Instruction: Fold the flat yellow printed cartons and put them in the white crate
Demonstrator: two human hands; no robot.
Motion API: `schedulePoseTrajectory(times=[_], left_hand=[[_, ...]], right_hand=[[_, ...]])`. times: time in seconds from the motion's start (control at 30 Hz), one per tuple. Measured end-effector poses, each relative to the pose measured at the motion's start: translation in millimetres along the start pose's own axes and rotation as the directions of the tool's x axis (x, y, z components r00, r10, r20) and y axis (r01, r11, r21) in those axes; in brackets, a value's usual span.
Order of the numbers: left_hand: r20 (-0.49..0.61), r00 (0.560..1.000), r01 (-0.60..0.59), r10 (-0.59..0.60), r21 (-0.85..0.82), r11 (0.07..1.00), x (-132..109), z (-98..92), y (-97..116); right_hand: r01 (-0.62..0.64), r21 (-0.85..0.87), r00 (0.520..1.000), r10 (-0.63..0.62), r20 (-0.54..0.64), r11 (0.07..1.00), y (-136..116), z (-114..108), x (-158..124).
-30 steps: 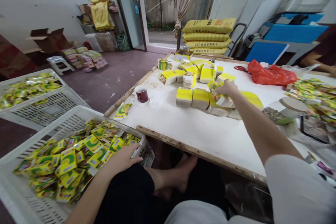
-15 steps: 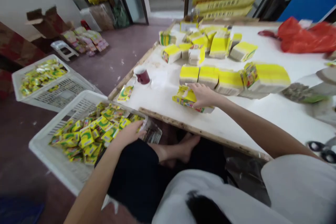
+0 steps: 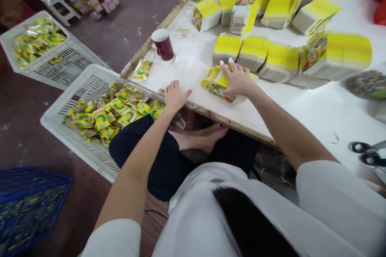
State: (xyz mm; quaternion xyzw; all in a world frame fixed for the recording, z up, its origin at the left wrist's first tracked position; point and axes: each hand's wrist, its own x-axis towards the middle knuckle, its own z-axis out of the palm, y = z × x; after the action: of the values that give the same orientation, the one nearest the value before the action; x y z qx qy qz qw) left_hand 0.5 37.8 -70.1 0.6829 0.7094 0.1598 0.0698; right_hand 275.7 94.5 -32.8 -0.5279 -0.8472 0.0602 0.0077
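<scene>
My right hand (image 3: 238,79) lies over a small stack of yellow printed cards (image 3: 213,82) on the white table. Its thumb is at the near side and its fingers reach across to the far side; white caps cover some fingertips. My left hand (image 3: 175,96) is over the table's wooden edge with its fingers spread, holding nothing. Below and left of it, a white plastic crate (image 3: 76,156) is filled with small yellow-green packets (image 3: 102,118). Beyond the right hand stands a row of yellow-topped card stacks (image 3: 253,50).
A maroon mug (image 3: 163,45) and a flat yellow packet (image 3: 142,70) are near the table's left edge. More card stacks (image 3: 208,14) crowd the back. Black-handled scissors (image 3: 366,153) lie at right. A second white crate (image 3: 63,62) and a blue crate (image 3: 39,204) stand on the floor.
My left hand has risen from the packets in the crate to the table's edge. My right hand stays at the same card stack. The view has tilted downward.
</scene>
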Motion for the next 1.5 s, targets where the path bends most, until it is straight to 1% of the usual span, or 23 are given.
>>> schedulePoseTrajectory(times=[0.1,0.17,0.23,0.33,0.5,0.63,0.73,0.9,1.17,1.4,1.5], left_hand=[[-0.065,0.989,0.132,-0.131,0.018,0.991,3.0,5.3,9.4],[-0.102,0.976,0.196,-0.194,0.008,0.981,4.2,5.6,13.8],[-0.127,0.968,0.217,-0.215,-0.002,0.976,5.1,4.8,16.3],[-0.133,0.965,0.228,-0.227,-0.009,0.974,5.8,3.4,17.3],[-0.117,0.96,0.255,-0.254,-0.004,0.967,8.0,3.4,18.4],[-0.083,0.953,0.294,-0.29,0.038,0.955,12.7,4.7,20.5],[-0.074,0.955,0.29,-0.288,0.015,0.957,14.4,5.1,20.0],[-0.13,0.954,0.271,-0.272,-0.026,0.962,10.6,5.0,15.6],[-0.153,0.957,0.246,-0.247,-0.028,0.969,5.0,-0.2,15.1],[-0.178,0.96,0.21,-0.216,-0.053,0.976,2.1,-3.5,12.9],[-0.178,0.961,0.204,-0.212,-0.064,0.977,1.0,-3.7,11.8]], right_hand=[[0.01,0.025,1.0,-0.009,-0.002,1.0,4.7,3.0,4.3],[0.015,0.05,1.0,-0.014,-0.016,0.999,6.7,5.0,5.8],[0.015,0.068,1.0,-0.013,-0.027,0.998,6.9,5.7,5.6],[0.009,0.083,0.999,-0.005,-0.037,0.997,4.5,3.7,3.5],[-0.009,0.08,0.999,0.011,-0.031,0.997,2.0,0.5,2.9],[0.005,0.073,1.0,-0.002,-0.032,0.997,3.9,2.6,5.3],[0.015,0.087,0.999,-0.011,-0.04,0.996,4.8,2.8,5.2],[0.016,0.096,0.997,-0.008,-0.082,0.995,1.5,-0.6,0.6],[0.002,0.073,0.986,0.01,-0.167,0.997,-5.9,-4.3,-6.9],[0.018,0.056,0.966,-0.003,-0.258,0.998,-6.9,-0.1,-7.4],[0.014,0.044,0.963,-0.002,-0.27,0.999,-7.1,0.9,-6.9]])
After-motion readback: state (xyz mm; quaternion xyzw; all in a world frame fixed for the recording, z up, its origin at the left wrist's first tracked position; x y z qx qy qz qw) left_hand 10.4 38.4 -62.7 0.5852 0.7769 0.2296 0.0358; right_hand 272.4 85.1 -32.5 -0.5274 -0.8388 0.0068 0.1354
